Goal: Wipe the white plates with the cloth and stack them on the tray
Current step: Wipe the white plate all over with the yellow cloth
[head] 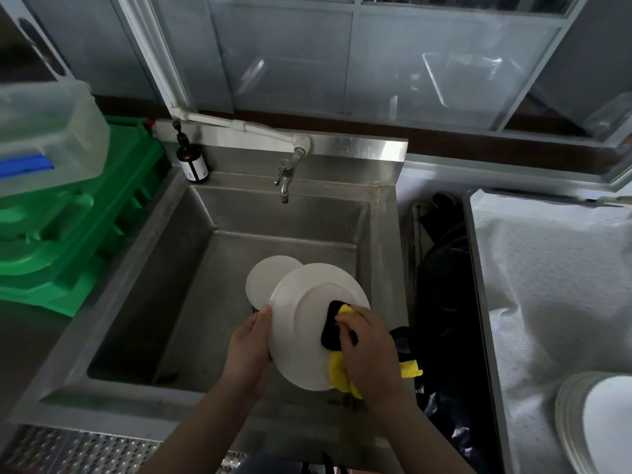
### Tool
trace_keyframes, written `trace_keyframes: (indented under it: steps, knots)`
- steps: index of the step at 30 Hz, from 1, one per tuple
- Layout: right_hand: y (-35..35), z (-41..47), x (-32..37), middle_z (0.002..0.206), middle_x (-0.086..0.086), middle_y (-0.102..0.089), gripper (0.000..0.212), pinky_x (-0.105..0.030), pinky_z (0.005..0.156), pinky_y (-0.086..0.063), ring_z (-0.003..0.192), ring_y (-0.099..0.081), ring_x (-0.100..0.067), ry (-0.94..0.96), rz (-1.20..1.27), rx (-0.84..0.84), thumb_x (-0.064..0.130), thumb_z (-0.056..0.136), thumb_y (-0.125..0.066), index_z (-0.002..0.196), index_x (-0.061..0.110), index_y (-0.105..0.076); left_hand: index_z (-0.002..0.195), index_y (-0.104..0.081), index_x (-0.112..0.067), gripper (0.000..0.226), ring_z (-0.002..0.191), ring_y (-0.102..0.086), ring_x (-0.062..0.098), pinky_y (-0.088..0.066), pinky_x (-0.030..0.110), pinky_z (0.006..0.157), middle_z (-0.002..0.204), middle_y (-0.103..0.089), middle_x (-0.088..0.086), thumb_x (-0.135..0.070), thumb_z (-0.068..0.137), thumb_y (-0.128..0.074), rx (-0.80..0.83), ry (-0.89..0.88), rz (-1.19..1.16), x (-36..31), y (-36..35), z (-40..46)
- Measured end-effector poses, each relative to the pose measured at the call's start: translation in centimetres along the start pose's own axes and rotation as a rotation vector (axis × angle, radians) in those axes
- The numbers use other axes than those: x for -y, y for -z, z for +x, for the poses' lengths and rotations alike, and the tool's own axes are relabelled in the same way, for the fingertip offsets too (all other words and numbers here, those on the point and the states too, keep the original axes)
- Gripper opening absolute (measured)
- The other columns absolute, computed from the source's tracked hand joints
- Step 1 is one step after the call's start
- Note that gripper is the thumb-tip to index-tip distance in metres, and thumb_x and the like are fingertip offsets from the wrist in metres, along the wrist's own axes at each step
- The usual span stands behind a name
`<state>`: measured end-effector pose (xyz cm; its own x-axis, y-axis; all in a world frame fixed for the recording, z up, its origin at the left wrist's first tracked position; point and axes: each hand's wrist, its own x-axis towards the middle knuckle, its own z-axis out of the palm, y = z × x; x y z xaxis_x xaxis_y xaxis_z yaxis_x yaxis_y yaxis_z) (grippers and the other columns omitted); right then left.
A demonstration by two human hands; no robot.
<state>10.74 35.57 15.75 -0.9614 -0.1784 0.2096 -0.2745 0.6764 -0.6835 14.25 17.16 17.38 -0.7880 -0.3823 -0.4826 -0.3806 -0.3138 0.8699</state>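
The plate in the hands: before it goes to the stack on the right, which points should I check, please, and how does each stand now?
1. Left hand grips the plate by its rim: ok.
2. Right hand presses the yellow and black cloth on the plate's face: ok.
3. Plate wiped all over: cannot tell.
4. Stack of white plates on the cloth-covered tray ready to take one more: ok.
5. Tap not running: ok.
6. Second plate in the sink still waiting to be wiped: not ok.
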Motion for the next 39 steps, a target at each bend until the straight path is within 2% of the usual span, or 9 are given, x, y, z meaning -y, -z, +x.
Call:
trace_keyframes:
  steps: [5,10,17,19,23,28,34,37,39]
  knots:
    - [0.7,0.3,-0.6,0.114,0.003,-0.062,0.017,-0.026,0.093,-0.048,0.105,-0.058,-0.016,-0.075,0.061,-0.023,0.015,0.094,-0.057,0.106,0.016,-0.07,0.117,-0.069,-0.01,0.037,0.102,-0.07,0.035,-0.058,0.054,0.085,0.107,-0.074,0.015,-0.033,0.105,-0.044,0.001,-0.007,0.007,0.0,-0.2,-0.1]
    - [1.8,0.8,-1.7,0.099,0.008,-0.062,0.015,-0.02,0.084,-0.049,0.092,-0.057,-0.004,-0.272,0.198,-0.117,0.01,0.093,-0.06,0.101,0.02,-0.068,0.118,-0.069,-0.014,0.036,0.103,-0.07,0.032,-0.057,0.053,0.088,0.108,-0.074,0.012,-0.035,0.104,-0.045,0.013,-0.03,0.008,-0.2,-0.2,-0.3]
    - [2.9,2.2,-3.0,0.102,0.006,-0.065,0.015,-0.009,0.078,-0.039,0.095,-0.057,-0.005,-0.511,0.277,-0.122,0.016,0.094,-0.061,0.105,0.019,-0.07,0.125,-0.064,-0.01,0.036,0.098,-0.071,0.029,-0.06,0.036,0.069,0.112,-0.073,0.015,-0.029,0.107,-0.038,0.053,0.001,-0.09,-0.5,-0.5,-0.5]
    - [3.0,2.0,-2.5,0.096,0.01,-0.062,0.013,-0.002,0.073,-0.038,0.086,-0.054,0.003,-0.433,0.233,-0.096,0.017,0.093,-0.062,0.103,0.02,-0.07,0.124,-0.063,-0.006,0.036,0.095,-0.071,0.028,-0.061,0.036,0.068,0.112,-0.072,0.017,-0.026,0.107,-0.038,0.037,0.024,-0.126,-0.5,-0.7,-0.6]
    - [1.9,1.1,-1.3,0.101,0.012,-0.059,0.012,-0.003,0.08,-0.036,0.09,-0.052,0.001,-0.222,0.136,0.028,0.024,0.091,-0.065,0.103,0.023,-0.068,0.123,-0.063,-0.001,0.037,0.09,-0.073,0.025,-0.061,0.035,0.067,0.107,-0.074,0.018,-0.024,0.107,-0.039,-0.008,0.035,-0.146,-0.3,-1.1,-0.6]
    - [0.3,0.3,0.1,0.099,0.012,-0.056,0.008,-0.013,0.085,-0.038,0.091,-0.05,-0.002,-0.123,0.068,0.108,0.021,0.09,-0.065,0.097,0.021,-0.069,0.122,-0.064,-0.002,0.037,0.096,-0.071,0.035,-0.061,0.042,0.071,0.109,-0.072,0.021,-0.026,0.106,-0.041,-0.028,0.046,-0.143,0.3,-1.2,-0.8]
    - [-0.4,-0.2,2.3,0.1,0.013,-0.059,0.008,-0.008,0.087,-0.037,0.095,-0.052,-0.001,-0.013,0.138,0.19,0.023,0.088,-0.067,0.094,0.022,-0.071,0.117,-0.065,-0.002,0.033,0.084,-0.073,0.03,-0.059,0.036,0.062,0.099,-0.074,0.019,-0.025,0.105,-0.045,-0.07,0.064,-0.173,0.3,-1.2,-0.9]
    - [-0.7,-0.6,3.1,0.102,0.006,-0.061,0.008,-0.007,0.088,-0.035,0.096,-0.054,-0.007,0.108,0.155,0.222,0.022,0.087,-0.065,0.093,0.02,-0.07,0.118,-0.063,0.001,0.035,0.087,-0.07,0.032,-0.06,0.038,0.067,0.105,-0.071,0.025,-0.025,0.106,-0.043,-0.092,0.065,-0.192,0.0,-1.2,-0.8]
    - [-1.2,-1.3,3.2,0.101,0.002,-0.06,0.009,-0.015,0.086,-0.04,0.092,-0.055,-0.014,0.249,0.122,0.235,0.02,0.087,-0.061,0.093,0.019,-0.068,0.119,-0.062,0.002,0.036,0.092,-0.069,0.034,-0.059,0.042,0.076,0.108,-0.07,0.026,-0.024,0.106,-0.042,-0.114,0.068,-0.201,-0.1,-1.4,-0.7]
